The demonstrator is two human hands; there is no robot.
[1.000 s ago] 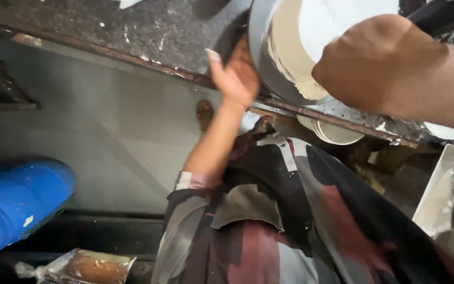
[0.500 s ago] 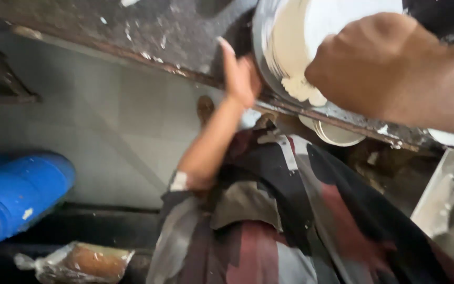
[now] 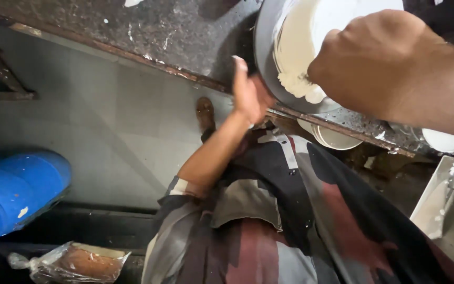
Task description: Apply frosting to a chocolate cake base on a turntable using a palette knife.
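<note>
The round grey metal bowl [image 3: 269, 63] of soft white dough [image 3: 300, 58] is now tilted further over the edge of the dark speckled stone counter [image 3: 148, 37]; the left hand [image 3: 248, 94] is pressed flat against its rim, while the right hand [image 3: 379, 63] is clenched inside, working the sticky mass

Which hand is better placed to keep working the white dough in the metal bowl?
Right. The right hand is already in the metal bowl on the white dough; the left hand only braces the rim.
</note>
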